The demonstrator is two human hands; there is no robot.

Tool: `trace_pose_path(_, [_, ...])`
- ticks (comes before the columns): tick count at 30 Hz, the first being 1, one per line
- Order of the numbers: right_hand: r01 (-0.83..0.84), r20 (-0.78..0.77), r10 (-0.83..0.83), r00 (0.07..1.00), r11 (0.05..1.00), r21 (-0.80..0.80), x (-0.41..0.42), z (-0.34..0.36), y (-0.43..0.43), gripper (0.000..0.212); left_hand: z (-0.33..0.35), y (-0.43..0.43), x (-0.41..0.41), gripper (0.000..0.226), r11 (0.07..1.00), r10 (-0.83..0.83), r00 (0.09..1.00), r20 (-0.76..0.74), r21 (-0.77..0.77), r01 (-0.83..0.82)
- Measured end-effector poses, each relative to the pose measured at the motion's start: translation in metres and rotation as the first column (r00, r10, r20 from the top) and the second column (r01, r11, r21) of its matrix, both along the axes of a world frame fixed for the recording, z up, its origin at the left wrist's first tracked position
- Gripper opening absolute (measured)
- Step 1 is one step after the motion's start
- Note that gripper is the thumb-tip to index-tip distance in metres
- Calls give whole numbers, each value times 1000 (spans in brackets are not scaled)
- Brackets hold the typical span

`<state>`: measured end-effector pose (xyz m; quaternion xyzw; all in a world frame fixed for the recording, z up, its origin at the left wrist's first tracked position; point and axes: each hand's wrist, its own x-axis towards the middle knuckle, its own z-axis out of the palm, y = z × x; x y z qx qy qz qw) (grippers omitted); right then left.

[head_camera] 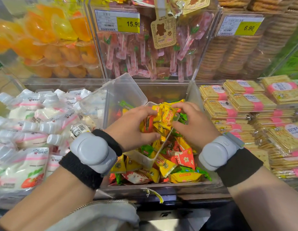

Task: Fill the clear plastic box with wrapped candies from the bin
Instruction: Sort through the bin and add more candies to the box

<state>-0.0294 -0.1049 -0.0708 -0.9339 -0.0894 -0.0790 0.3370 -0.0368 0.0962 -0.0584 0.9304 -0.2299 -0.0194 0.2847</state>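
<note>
The clear plastic box [145, 158] lies tilted in the bin [161, 186] of wrapped candies [183, 158], its hinged lid [121, 92] standing open at the back left. Yellow and red wrapped candies [163, 117] are heaped inside it up to the rim. My left hand [133, 125] grips the box from the left, thumb on the near wall and fingers over the heap. My right hand [193, 125] curls over the right side of the heap, with fingers on top of yellow candies and the thumb below them at the rim.
White drink pouches [28, 130] fill the bin to the left, and packs of crackers [244, 105] the one to the right. Behind stand clear bins of orange jelly cups [50, 39], pink lollipops [145, 52] and round biscuits [236, 52].
</note>
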Motion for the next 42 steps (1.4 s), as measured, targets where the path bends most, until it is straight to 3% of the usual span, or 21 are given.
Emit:
trace_pose_path(4, [-54, -108, 47, 993, 996, -70, 5, -5, 4, 63, -1, 2, -3, 91, 989, -72, 996, -56, 125, 78])
trace_pose_path(14, [-89, -84, 82, 993, 993, -75, -1, -10, 8, 53, -9, 6, 11, 73, 966, -18, 999, 36, 257, 8])
trace_pose_path(25, [-83, -85, 71, 994, 986, -146, -3, -10, 7, 51, -10, 3, 10, 79, 961, -34, 999, -18, 275, 37])
trace_pose_path(31, [-103, -145, 78, 986, 979, -176, -3, -7, 8, 50, -6, 4, 10, 63, 972, -25, 999, -46, 233, 35])
trace_pose_path(36, [-50, -150, 37, 988, 995, -85, -3, -4, 8, 39, -5, 6, 7, 46, 984, -2, 998, -66, 175, 14])
trace_pose_path(39, [8, -134, -13, 991, 999, -37, 1, -2, 9, 40, -7, 7, 7, 61, 995, 17, 998, -57, 101, -11])
trace_pose_path(42, [-29, -99, 29, 995, 1000, 2, 7, 2, 12, 43, -2, 9, 4, 73, 995, 6, 992, -124, -97, -18])
